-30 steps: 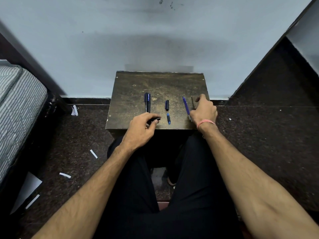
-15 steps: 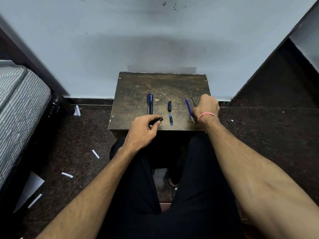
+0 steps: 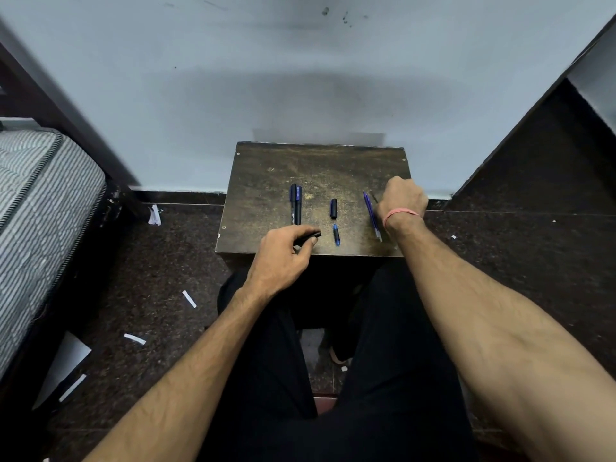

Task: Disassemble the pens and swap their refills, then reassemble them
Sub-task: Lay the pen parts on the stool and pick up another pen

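Pen parts lie on a small dark wooden table (image 3: 333, 161). At the left are two capped black and blue pens (image 3: 295, 203), side by side. In the middle lie a short black barrel piece (image 3: 333, 208) and, nearer me, a small blue tip piece (image 3: 336, 235). A long blue refill (image 3: 371, 215) lies to the right. My left hand (image 3: 283, 258) rests at the table's near edge and grips a black pen barrel (image 3: 311, 237). My right hand (image 3: 403, 201), with a pink band at the wrist, is curled over a thin dark refill (image 3: 374, 197); only the refill's end shows.
The table stands against a pale blue wall (image 3: 300, 78). A striped mattress (image 3: 40, 201) on a dark frame is at the left. White paper scraps (image 3: 189, 299) lie on the dark stone floor. My black-trousered legs (image 3: 266, 361) reach under the table's near edge.
My right hand has slid a little farther from me along the thin dark refill and curled tighter over it. My left hand still holds the black barrel in the same place.
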